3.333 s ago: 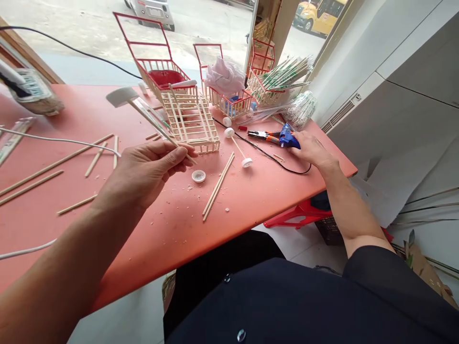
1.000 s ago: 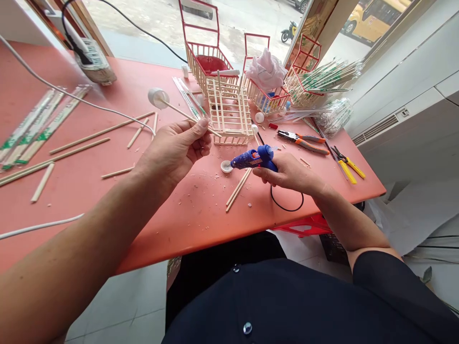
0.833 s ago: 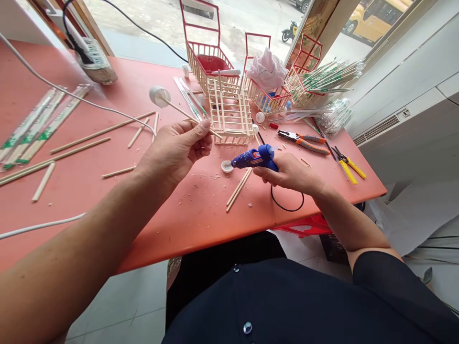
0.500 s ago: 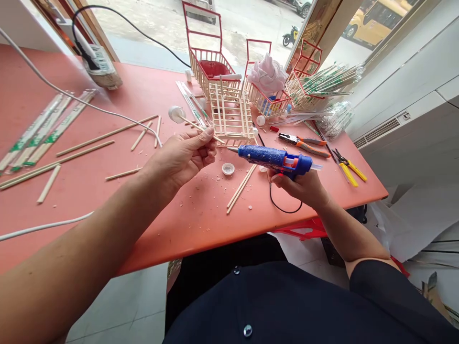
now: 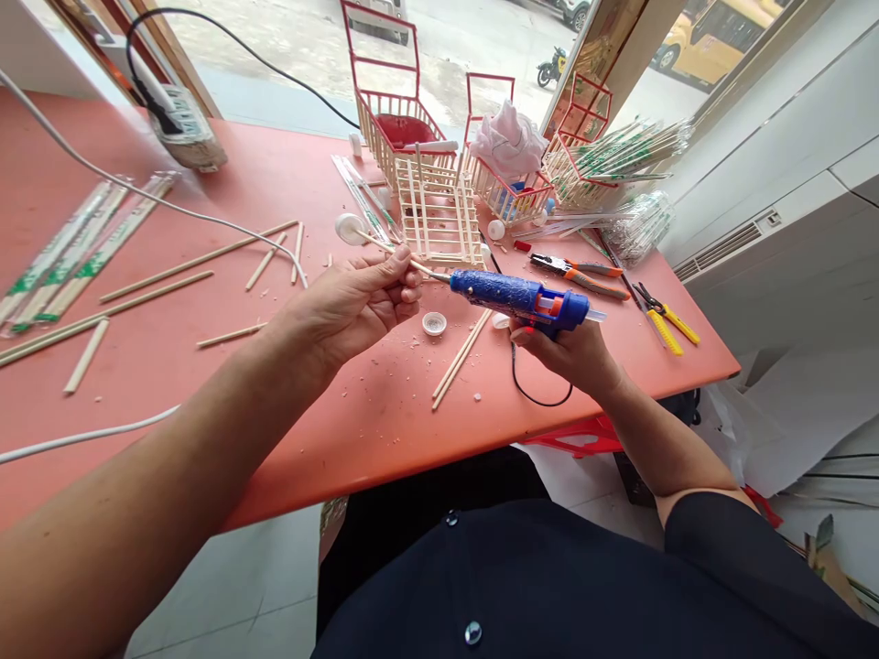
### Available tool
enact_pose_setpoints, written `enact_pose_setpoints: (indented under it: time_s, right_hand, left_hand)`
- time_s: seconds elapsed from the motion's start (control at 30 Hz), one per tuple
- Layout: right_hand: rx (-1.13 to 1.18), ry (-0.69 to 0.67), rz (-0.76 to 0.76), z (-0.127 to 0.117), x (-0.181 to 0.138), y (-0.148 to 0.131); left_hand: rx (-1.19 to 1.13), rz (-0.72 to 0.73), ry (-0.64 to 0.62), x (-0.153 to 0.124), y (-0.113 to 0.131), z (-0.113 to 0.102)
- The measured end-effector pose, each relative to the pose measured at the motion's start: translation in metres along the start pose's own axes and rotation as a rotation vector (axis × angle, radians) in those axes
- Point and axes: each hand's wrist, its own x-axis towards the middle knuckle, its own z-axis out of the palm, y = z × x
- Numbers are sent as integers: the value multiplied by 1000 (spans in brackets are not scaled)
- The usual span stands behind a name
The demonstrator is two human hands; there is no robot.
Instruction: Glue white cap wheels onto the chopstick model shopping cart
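Note:
My left hand pinches a thin wooden stick that carries a white bottle cap at its far end. My right hand grips a blue hot glue gun, held level, with its nozzle right at the near tip of the stick by my left fingertips. A second white cap lies open side up on the red table, just below the gun. Behind my hands stands a small cart basket of pale sticks.
Loose sticks and wrapped chopsticks lie across the table. Orange pliers and yellow cutters lie to the right. Red-framed stick carts and bundles of chopsticks stand at the back. A power strip sits at the back left.
My right hand picked the glue gun up off the table, turned it level and brought its nozzle to the stick's tip. My left hand lowered the stick, so the cap is nearer.

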Motion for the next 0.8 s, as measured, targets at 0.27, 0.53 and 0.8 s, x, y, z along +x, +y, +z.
enact_pose_setpoints:
  time_s: [0.27,0.53,0.8]
  right_hand:
    - [23,7,1,0,-2,0]
    - [5,4,3,-1,-1,-2]
    - [8,8,51,0,-2,-6]
  left_hand:
    - [-11,-16,31,-3,1,4]
    - [10,-18,27,-7,3,9]
    - [16,-7,1,-5,2,5]
